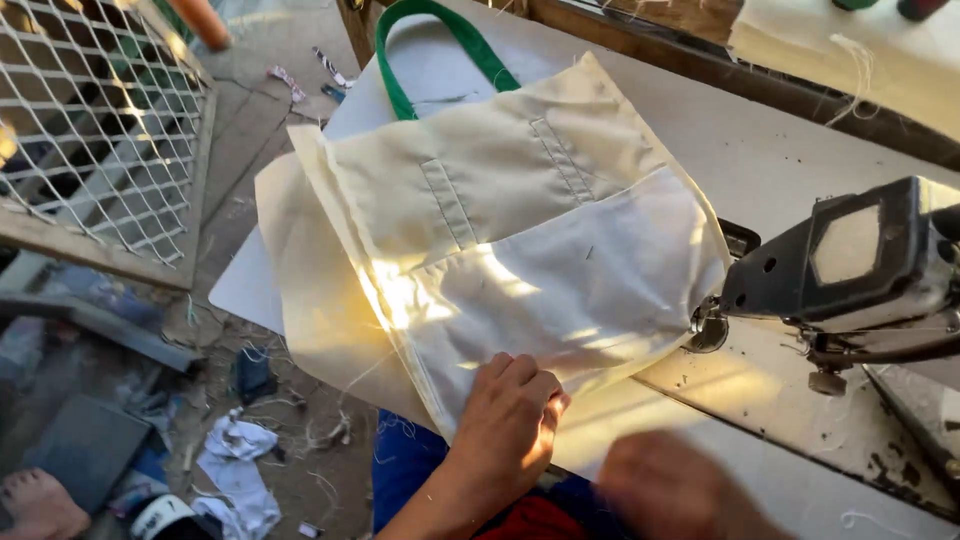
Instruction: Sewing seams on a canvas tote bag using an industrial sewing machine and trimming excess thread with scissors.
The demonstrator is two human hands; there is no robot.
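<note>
Nearest us, the right hand is a blur below the cream cloth bag, its fingers impossible to read, while the left hand presses flat, fingers spread, on the bag's near hem. The bag lies on the table left of the sewing machine, green strap beyond: light, floppy, likely to bunch, so best gripped along the stitched hem

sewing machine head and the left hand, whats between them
Head view: only the cream fabric bag spans from the left hand to the sewing machine head.
</note>
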